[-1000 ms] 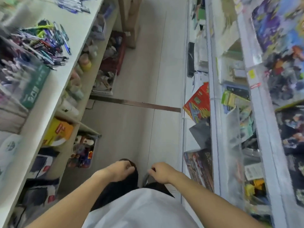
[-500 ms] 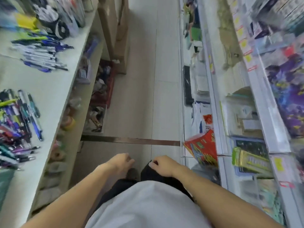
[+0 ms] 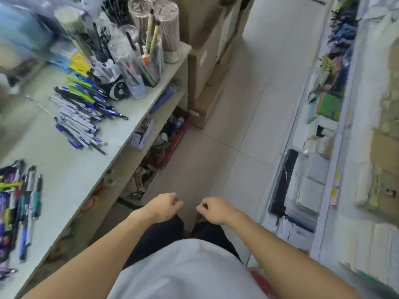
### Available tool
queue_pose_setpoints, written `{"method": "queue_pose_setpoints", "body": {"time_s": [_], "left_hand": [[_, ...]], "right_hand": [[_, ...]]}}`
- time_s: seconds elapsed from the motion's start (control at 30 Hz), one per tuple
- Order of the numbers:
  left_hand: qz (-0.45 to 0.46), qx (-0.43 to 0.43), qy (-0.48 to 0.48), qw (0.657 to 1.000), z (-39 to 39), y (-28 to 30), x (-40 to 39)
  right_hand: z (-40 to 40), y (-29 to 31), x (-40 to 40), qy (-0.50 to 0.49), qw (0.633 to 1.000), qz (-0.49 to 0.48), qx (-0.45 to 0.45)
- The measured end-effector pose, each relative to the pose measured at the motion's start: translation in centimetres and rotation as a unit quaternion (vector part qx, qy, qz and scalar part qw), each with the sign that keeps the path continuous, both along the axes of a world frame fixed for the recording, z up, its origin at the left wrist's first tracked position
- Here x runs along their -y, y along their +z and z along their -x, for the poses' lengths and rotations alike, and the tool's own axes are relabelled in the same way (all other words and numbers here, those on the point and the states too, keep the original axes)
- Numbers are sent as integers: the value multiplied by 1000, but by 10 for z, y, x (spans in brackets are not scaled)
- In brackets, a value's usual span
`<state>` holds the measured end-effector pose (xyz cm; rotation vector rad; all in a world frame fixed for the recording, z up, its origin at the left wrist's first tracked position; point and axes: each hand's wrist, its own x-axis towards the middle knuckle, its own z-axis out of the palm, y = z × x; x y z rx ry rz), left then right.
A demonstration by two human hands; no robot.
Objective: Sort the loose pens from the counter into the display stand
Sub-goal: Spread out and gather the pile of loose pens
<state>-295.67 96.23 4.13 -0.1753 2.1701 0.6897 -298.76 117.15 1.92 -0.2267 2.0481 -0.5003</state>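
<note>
Both hands empty: left hand [image 3: 165,207] and right hand [image 3: 214,210] loosely curled, low over the aisle. Loose pens [image 3: 83,117] lie heaped on the counter [image 3: 71,169] to your left. Turn there, lift a few aligned; the stand is not clearly visible.

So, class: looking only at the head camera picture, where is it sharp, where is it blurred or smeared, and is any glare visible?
Head view: the blue-and-white pens on the counter are fairly sharp; the top left corner and the right-hand shelves smear with motion blur; the left hand and right hand read clearly; lighting is soft and even, with no strong glare; wide-angle distortion bends the edges.
</note>
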Motion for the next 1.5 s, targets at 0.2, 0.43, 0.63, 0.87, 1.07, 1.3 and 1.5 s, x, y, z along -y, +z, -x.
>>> {"method": "queue_pose_setpoints", "body": {"time_s": [0.2,0.43,0.63,0.87,1.07,1.3,1.5], "left_hand": [[-20,-67,145,987,91,6,33],[17,-181,381,907,138,16,108],[118,-249,596,754,117,27,153],[174,-251,696,650,88,27,186],[245,-238,696,631,60,24,241],[60,-228,620,748,63,23,283],[12,-199,578,791,101,15,302]], "right_hand": [[137,13,50,81,996,26,-41],[226,46,165,132,980,135,-69],[240,44,261,199,934,261,-144],[240,51,340,265,878,341,-206],[244,54,411,202,901,322,-208],[258,44,475,207,921,94,-316],[279,37,484,158,956,-6,-247]]}}
